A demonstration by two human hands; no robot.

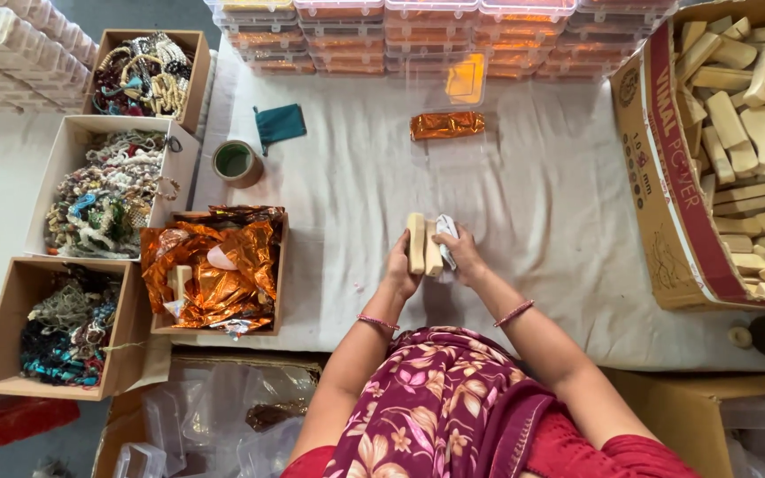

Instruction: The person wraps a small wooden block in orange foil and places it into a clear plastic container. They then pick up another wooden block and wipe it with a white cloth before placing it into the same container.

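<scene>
- Three open boxes of beaded strings (pixel 108 196) at left
- Tape roll (pixel 237 163)
- Teal pouch (pixel 280 125)
- Stacked clear lidded containers (pixel 436 34) at the far edge
- Orange foil-wrapped packet (pixel 446 125)

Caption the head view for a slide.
Both hands hold pale wooden sticks upright over a cloth-covered table.

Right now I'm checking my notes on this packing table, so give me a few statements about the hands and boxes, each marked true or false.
1. Both hands, left hand and right hand, hold pale wooden sticks upright over the white cloth. True.
2. The large carton at the right holds orange foil. False: it is full of pale wooden sticks; the orange foil fills a small box to the left.
3. An orange-wrapped packet lies on the cloth beyond the hands. True.
4. The tape roll sits inside a bead box. False: it stands on the cloth beside a teal pouch.
</scene>
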